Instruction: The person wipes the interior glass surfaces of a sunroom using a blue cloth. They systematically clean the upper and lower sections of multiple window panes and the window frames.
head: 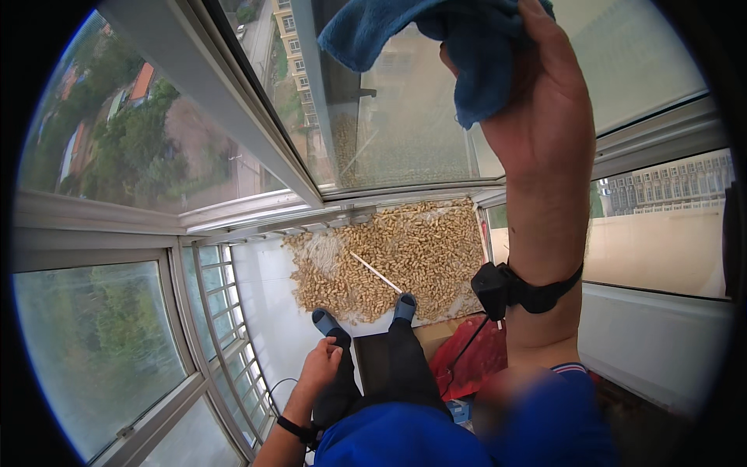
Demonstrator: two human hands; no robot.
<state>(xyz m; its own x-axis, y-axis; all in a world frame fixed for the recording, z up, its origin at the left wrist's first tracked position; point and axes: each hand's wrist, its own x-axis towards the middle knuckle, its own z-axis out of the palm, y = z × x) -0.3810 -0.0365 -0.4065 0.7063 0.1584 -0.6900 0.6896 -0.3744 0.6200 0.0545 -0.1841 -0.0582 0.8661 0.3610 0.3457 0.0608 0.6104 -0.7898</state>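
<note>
Raised high before me, my right hand (534, 111) grips a blue cloth (484, 64) against or close to a large window pane (414, 128); whether cloth and glass touch, I cannot tell. Part of the cloth hangs down below the fingers, and its upper part runs out of the picture. Low at my side, my left hand (323, 359) holds nothing visible, its fingers loosely curled beside my left thigh. Black straps circle both wrists, and a small black device (490, 290) sits on the right one.
Below the window, unshelled peanuts (408, 257) cover much of the floor, with a thin white stick (376, 272) on them. My slippers (404, 307) stand at their edge. A metal railing (219, 303) and window frames (175, 303) line the left. Red plastic (473, 356) lies right of my legs.
</note>
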